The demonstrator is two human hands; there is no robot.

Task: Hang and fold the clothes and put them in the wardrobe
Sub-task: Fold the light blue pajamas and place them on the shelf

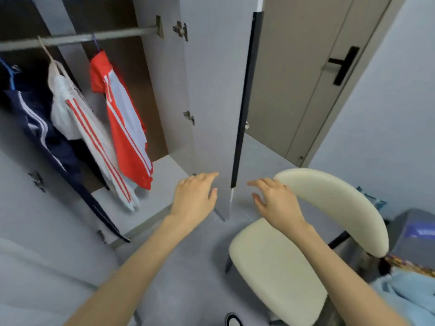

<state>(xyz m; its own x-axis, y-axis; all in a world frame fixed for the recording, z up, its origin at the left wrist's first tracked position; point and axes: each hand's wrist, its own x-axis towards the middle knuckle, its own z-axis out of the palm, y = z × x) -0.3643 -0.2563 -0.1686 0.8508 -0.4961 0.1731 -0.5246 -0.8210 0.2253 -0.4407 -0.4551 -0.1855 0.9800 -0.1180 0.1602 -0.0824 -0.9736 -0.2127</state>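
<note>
The wardrobe (164, 90) stands open at the left. On its rail (77, 38) hang three garments: a navy jacket (42, 128) with white stripes, a white one (70, 114) with red stripes, and a red and white one (124, 128). My left hand (195, 196) hovers low in front of the open wardrobe door (211, 102), fingers relaxed and holding nothing. My right hand (275, 203) is held out beside it, just left of the chair's backrest, fingers loosely spread and empty.
A cream chair (277, 267) with a curved backrest (341, 208) stands at the lower right. Light blue cloth (407, 297) lies at the bottom right corner. A brown room door (306, 78) with a black handle is behind. A grey box (414, 234) stands at the right.
</note>
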